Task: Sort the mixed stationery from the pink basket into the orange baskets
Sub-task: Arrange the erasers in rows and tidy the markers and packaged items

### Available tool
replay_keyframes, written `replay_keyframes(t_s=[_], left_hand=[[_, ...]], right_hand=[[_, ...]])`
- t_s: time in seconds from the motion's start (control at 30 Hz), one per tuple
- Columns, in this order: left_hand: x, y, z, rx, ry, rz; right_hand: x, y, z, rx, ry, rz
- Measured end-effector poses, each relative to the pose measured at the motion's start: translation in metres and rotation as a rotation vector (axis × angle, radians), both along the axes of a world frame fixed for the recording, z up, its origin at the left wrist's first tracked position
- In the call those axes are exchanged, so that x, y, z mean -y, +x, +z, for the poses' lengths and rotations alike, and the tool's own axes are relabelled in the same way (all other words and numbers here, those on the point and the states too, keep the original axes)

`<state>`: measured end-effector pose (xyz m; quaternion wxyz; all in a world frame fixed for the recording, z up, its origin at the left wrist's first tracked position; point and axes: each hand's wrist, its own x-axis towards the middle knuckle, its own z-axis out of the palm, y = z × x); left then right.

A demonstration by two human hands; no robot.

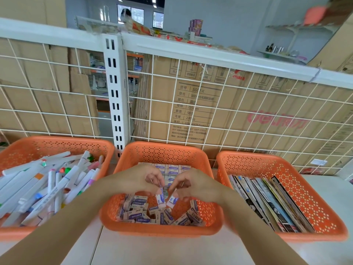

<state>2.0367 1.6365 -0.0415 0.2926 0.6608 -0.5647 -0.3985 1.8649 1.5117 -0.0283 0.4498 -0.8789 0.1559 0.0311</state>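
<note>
The left hand [141, 180] and right hand [196, 183] each pinch an eraser [160, 198] above the middle basket [164, 152]. If the fingers [159, 178] slip, one could bounce toward the markers [57, 184] at nine o'clock.

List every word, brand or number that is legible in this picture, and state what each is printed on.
"ERASER": on the eraser wrappers in the middle orange basket.
"SG07-K": on the cardboard carton behind the baskets.
"0.5mm": same carton, further down.
"2.85kg": same carton, below that.
"deli": red logo on that carton.
Too small or blurred to read: the carton's fine print, the booklet covers, the markers.
</note>
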Motion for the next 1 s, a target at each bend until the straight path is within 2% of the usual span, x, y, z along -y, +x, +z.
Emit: replay_keyframes(t_s=[0.13, 0.3, 0.5, 0.67, 0.83, 0.93, 1.0], left_hand=[[0.007, -0.01, 0.003, -0.091, -0.111, 0.112], [0.011, -0.017, 0.002, -0.196, -0.262, 0.292], [0.01, -0.023, -0.001, -0.314, -0.321, 0.41], [0.002, -0.027, 0.0, -0.408, -0.29, 0.394], [-0.004, -0.023, 0.0, -0.416, -0.279, 0.458], [-0.007, -0.021, 0.0, -0.437, -0.249, 0.471], [-0.009, -0.021, 0.001, -0.444, -0.238, 0.478]], right_hand=[[-0.003, 0.005, 0.0, 0.102, 0.128, -0.095], [-0.005, 0.006, -0.001, 0.102, 0.234, -0.159], [-0.01, 0.008, -0.001, 0.162, 0.452, -0.313], [-0.011, 0.011, -0.002, 0.263, 0.592, -0.492], [-0.015, 0.015, -0.004, 0.344, 0.523, -0.53], [-0.018, 0.017, -0.004, 0.356, 0.462, -0.479], [-0.016, 0.017, -0.007, 0.357, 0.233, -0.372]])
